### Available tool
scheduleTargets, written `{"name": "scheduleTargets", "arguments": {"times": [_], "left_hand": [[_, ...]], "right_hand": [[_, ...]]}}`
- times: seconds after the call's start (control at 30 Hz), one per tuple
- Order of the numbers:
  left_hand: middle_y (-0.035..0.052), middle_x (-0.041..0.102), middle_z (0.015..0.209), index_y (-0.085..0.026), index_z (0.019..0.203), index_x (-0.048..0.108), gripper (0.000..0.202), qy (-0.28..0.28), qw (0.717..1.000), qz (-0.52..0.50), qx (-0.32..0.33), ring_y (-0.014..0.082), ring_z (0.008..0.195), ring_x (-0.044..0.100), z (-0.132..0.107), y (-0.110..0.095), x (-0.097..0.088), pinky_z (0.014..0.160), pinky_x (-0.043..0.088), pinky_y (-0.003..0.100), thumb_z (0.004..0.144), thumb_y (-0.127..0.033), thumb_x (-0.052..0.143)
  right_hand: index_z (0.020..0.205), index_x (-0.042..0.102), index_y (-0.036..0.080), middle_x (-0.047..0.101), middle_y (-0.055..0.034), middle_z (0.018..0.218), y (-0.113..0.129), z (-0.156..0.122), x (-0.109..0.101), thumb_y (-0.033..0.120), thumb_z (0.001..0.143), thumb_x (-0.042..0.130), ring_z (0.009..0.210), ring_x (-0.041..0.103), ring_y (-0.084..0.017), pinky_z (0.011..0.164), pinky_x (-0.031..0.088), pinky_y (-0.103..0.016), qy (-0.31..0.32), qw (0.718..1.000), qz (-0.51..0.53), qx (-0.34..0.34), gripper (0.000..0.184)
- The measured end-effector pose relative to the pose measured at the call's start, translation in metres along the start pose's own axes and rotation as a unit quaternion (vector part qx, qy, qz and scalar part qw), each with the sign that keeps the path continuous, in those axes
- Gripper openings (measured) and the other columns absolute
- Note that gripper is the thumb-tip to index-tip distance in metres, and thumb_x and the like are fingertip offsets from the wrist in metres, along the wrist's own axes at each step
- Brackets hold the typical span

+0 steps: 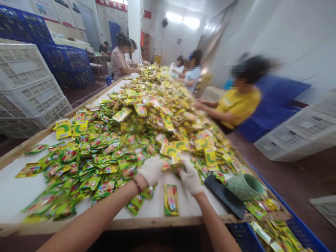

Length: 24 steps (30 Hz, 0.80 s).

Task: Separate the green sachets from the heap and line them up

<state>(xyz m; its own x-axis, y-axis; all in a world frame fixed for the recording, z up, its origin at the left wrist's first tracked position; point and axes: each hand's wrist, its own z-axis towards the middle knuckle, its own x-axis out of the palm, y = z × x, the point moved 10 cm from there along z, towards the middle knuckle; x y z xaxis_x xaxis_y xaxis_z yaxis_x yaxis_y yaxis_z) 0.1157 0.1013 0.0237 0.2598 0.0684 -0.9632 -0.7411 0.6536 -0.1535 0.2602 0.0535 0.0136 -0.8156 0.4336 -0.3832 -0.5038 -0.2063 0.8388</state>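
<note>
A long white table [15, 190] carries a big heap of small green and yellow sachets [136, 119]. My left hand [151, 169], in a white glove, is curled over sachets at the near edge of the heap. My right hand [191, 177], also gloved, is closed on sachets just to the right of it; the picture is blurred there. One sachet [171, 199] lies alone on the bare table in front of both hands.
A green mug [245, 186] lies tipped beside a dark flat slab [223, 194] at the near right. A blue crate [294, 231] with sachets stands below the table's corner. White crates [28, 87] stack at left. Several people sit along both sides of the table.
</note>
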Motion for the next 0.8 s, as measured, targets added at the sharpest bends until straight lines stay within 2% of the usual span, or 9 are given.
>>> {"name": "scheduleTargets", "arguments": {"times": [0.07, 0.13, 0.23, 0.3, 0.37, 0.5, 0.6, 0.7, 0.8], "left_hand": [[0.0119, 0.061, 0.096, -0.016, 0.101, 0.058, 0.032, 0.0, 1.0, 0.007, -0.019, 0.0278, 0.092, 0.059, 0.0, 0.0, 0.003, 0.082, 0.046, 0.04, 0.07, -0.021, 0.061], [0.0135, 0.06, 0.099, -0.014, 0.11, 0.054, 0.044, -0.002, 0.999, 0.012, -0.031, 0.0298, 0.094, 0.058, 0.001, 0.001, 0.003, 0.083, 0.045, 0.043, 0.068, -0.025, 0.063], [0.0153, 0.055, 0.11, -0.014, 0.113, 0.053, 0.049, -0.011, 0.999, 0.008, -0.03, 0.031, 0.103, 0.054, -0.004, 0.003, -0.002, 0.09, 0.043, 0.043, 0.067, -0.028, 0.063], [0.0143, 0.052, 0.114, -0.014, 0.109, 0.053, 0.048, -0.04, 0.999, -0.019, -0.025, 0.0295, 0.108, 0.051, -0.014, 0.005, -0.009, 0.094, 0.042, 0.039, 0.065, -0.03, 0.065], [0.0114, 0.051, 0.111, -0.017, 0.105, 0.051, 0.045, -0.071, 0.996, -0.052, -0.027, 0.0268, 0.105, 0.051, -0.028, 0.009, -0.017, 0.091, 0.044, 0.036, 0.064, -0.031, 0.065], [0.0076, 0.052, 0.103, -0.02, 0.104, 0.048, 0.044, -0.088, 0.993, -0.07, -0.043, 0.0245, 0.097, 0.054, -0.047, 0.018, -0.021, 0.084, 0.046, 0.036, 0.066, -0.035, 0.065], [0.0075, 0.053, 0.102, -0.021, 0.103, 0.048, 0.04, -0.106, 0.99, -0.07, -0.053, 0.0238, 0.096, 0.055, -0.054, 0.025, -0.026, 0.083, 0.047, 0.035, 0.068, -0.034, 0.064], [0.0073, 0.054, 0.102, -0.021, 0.1, 0.049, 0.035, -0.11, 0.991, -0.066, -0.024, 0.0232, 0.094, 0.055, -0.058, 0.024, -0.028, 0.081, 0.048, 0.034, 0.068, -0.03, 0.063], [0.0088, 0.055, 0.108, -0.019, 0.106, 0.05, 0.041, -0.112, 0.992, -0.052, 0.032, 0.0242, 0.099, 0.054, -0.061, 0.015, -0.027, 0.086, 0.047, 0.036, 0.067, -0.025, 0.062]], "right_hand": [[0.091, 0.063, 0.017, 0.066, -0.0049, 0.077, -0.023, 0.002, -0.016, 0.035, 0.071, 0.058, 0.068, 0.06, -0.02, 0.065, 0.053, -0.033, -0.055, 0.994, 0.038, 0.089, 0.027], [0.098, 0.059, 0.015, 0.063, -0.0024, 0.067, -0.032, 0.005, -0.021, 0.044, 0.075, 0.054, 0.05, 0.054, -0.016, 0.047, 0.048, -0.028, -0.076, 0.988, 0.055, 0.121, 0.037], [0.101, 0.055, 0.014, 0.058, 0.0008, 0.06, -0.034, 0.005, -0.019, 0.053, 0.074, 0.056, 0.04, 0.047, -0.011, 0.037, 0.04, -0.024, -0.093, 0.98, 0.093, 0.153, 0.046], [0.099, 0.056, 0.015, 0.056, 0.003, 0.057, -0.028, 0.003, -0.011, 0.054, 0.071, 0.061, 0.039, 0.044, -0.009, 0.037, 0.039, -0.022, -0.083, 0.975, 0.134, 0.156, 0.048], [0.096, 0.058, 0.016, 0.054, 0.0042, 0.055, -0.013, 0.001, -0.001, 0.053, 0.071, 0.063, 0.04, 0.041, -0.008, 0.038, 0.036, -0.02, -0.058, 0.976, 0.155, 0.138, 0.046], [0.084, 0.062, 0.016, 0.053, 0.0035, 0.052, 0.021, -0.003, 0.013, 0.048, 0.072, 0.064, 0.044, 0.042, -0.009, 0.041, 0.036, -0.02, -0.002, 0.991, 0.103, 0.082, 0.034], [0.087, 0.064, 0.017, 0.052, 0.0041, 0.052, 0.029, -0.005, 0.02, 0.044, 0.073, 0.062, 0.045, 0.042, -0.01, 0.042, 0.036, -0.021, 0.041, 0.992, 0.09, 0.079, 0.031], [0.091, 0.067, 0.016, 0.057, 0.0027, 0.056, 0.031, -0.004, 0.028, 0.038, 0.073, 0.062, 0.052, 0.049, -0.012, 0.049, 0.042, -0.023, 0.101, 0.991, 0.073, 0.056, 0.029], [0.09, 0.069, 0.017, 0.068, -0.0019, 0.074, 0.039, -0.002, 0.039, 0.034, 0.073, 0.061, 0.07, 0.06, -0.018, 0.064, 0.05, -0.028, 0.146, 0.988, 0.042, 0.009, 0.025]]}}
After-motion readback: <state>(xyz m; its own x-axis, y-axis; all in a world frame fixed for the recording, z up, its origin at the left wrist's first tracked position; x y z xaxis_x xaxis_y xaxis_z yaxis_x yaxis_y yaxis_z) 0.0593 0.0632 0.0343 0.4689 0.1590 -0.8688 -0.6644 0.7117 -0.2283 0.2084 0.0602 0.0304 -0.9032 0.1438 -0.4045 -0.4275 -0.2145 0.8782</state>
